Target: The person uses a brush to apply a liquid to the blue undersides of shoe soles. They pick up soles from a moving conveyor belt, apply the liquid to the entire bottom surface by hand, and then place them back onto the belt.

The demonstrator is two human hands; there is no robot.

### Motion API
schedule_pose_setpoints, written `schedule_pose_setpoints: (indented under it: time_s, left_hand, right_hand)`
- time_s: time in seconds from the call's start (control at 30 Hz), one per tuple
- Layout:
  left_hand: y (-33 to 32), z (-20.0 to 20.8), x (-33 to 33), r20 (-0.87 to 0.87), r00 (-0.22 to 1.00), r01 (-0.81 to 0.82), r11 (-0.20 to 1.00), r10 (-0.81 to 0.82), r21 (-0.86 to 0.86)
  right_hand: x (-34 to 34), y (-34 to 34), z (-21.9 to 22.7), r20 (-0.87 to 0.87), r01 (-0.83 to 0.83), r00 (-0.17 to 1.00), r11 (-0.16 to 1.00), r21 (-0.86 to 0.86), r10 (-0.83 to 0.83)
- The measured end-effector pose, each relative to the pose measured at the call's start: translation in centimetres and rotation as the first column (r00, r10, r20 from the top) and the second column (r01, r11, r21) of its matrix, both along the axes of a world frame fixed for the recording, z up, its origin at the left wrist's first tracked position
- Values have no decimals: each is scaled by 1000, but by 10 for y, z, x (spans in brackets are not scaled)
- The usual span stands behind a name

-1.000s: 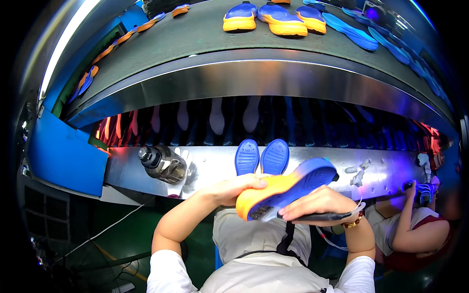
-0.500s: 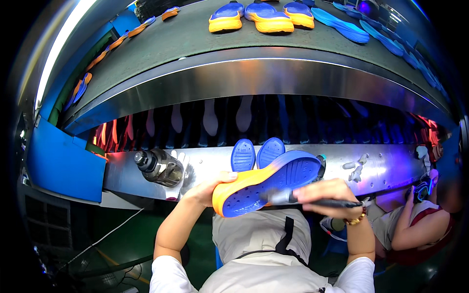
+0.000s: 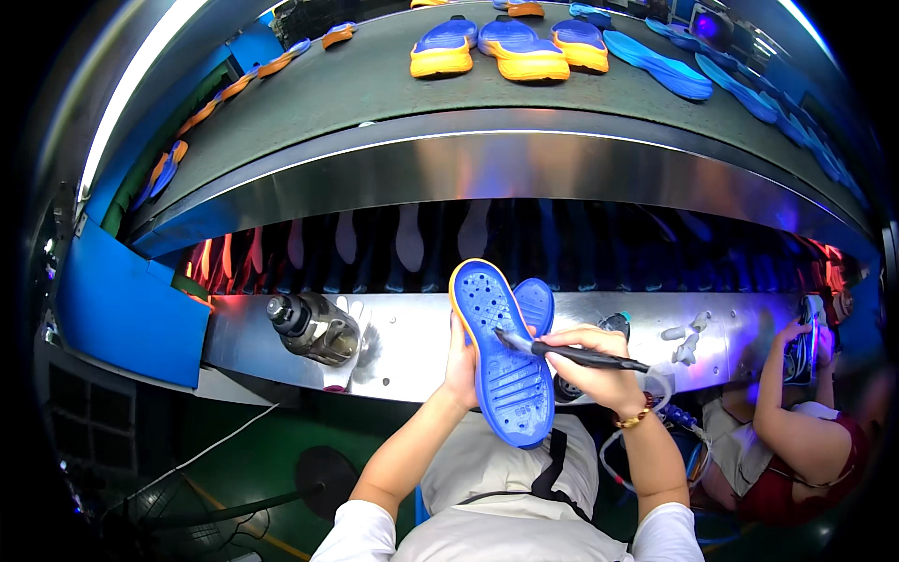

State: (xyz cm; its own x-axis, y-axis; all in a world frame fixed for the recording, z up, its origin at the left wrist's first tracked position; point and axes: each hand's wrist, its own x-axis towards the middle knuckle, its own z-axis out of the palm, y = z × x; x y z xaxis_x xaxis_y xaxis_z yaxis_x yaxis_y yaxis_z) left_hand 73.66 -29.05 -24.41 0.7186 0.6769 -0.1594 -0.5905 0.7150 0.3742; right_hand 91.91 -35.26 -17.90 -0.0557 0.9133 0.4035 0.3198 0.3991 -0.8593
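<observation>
My left hand point(image 3: 460, 365) grips the edge of a blue shoe sole point(image 3: 517, 398) with an orange rim. The sole stands nearly upright above my lap, its inner face with holes and ridges toward me. In my right hand point(image 3: 604, 373) is a brush point(image 3: 585, 357) with a black handle. Its bristles touch the middle of the sole, where the surface looks wet and shiny. A clear tube runs from the handle's end, beside my wrist. Behind the held sole, another blue sole point(image 3: 536, 298) is partly hidden on the metal ledge.
On the metal ledge point(image 3: 412, 328) stand a dark, see-through bottle point(image 3: 323, 332) at left and small grey pieces point(image 3: 690, 342) at right. Orange-blue soles point(image 3: 529, 58) and blue insoles point(image 3: 655, 64) lie on the green belt point(image 3: 309, 122) above. A co-worker point(image 3: 796, 431) sits at right.
The held sole has turned from slanting sideways to nearly upright. My left hand has moved right with it, and the brush has shifted up toward its middle. The view has shifted slightly.
</observation>
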Motion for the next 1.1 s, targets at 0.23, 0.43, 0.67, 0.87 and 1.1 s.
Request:
schedule_pose_setpoints:
  time_s: [0.23,0.43,0.67,0.87,1.1]
  left_hand:
    - [7,10,-16,34,993,-113,992,111,57]
    - [-6,34,3,125,988,-111,984,94,137]
    - [-1,58,-8,12,965,-262,956,263,133]
    - [7,68,-19,35,981,-194,950,191,244]
    - [-36,92,5,143,946,-322,900,291,293]
  right_hand:
    - [-22,-52,28,398,-414,852,903,116,340]
    - [-17,-13,32,75,-125,990,982,141,115]
    - [2,-33,27,107,-115,989,985,128,101]
    - [8,-33,28,-100,-533,837,843,74,538]
    - [-13,-38,10,-799,-293,602,930,-221,0]
